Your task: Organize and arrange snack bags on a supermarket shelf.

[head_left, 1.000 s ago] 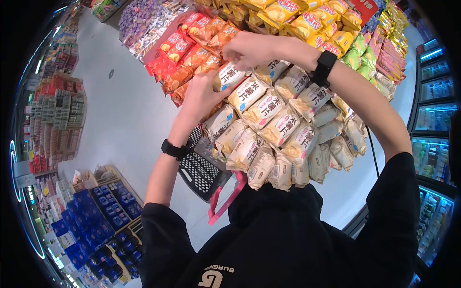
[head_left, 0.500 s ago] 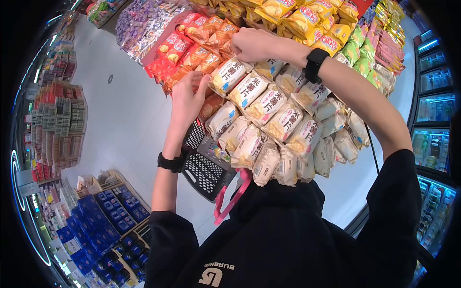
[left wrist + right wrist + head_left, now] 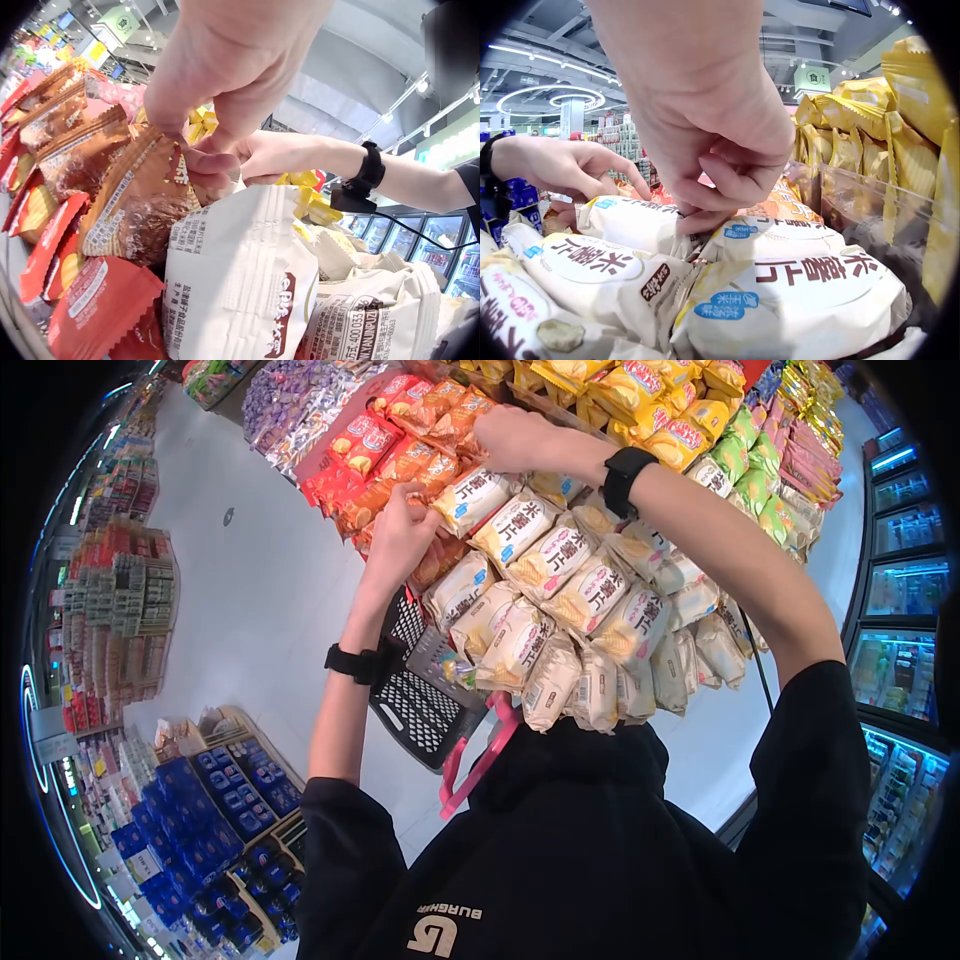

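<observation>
White chip packets with dark lettering lie in rows on the display. The left hand [image 3: 402, 540] bends its fingers round the left end of the uppermost white packet [image 3: 474, 500], beside orange bags [image 3: 405, 475]. At that packet's other end is the right hand [image 3: 525, 442]. In the left wrist view, curled left fingers [image 3: 211, 166] pinch at the top edge of the white packet [image 3: 232, 262]. The right wrist view has the right hand [image 3: 712, 142] with curled fingers at the packet's corner [image 3: 634, 225]; its fingertips are partly hidden.
Yellow bags [image 3: 640, 390] stand behind a clear divider, with green bags [image 3: 765, 465] to their right. A dark basket [image 3: 425, 715] with a pink handle [image 3: 480, 760] is below the display. Blue goods [image 3: 190, 810] fill a stand at lower left; lit fridges [image 3: 905, 670] line the right.
The left hand's spread thumb and fingers have closed in at the white packet's end. The right hand has moved slightly up and left in the head view.
</observation>
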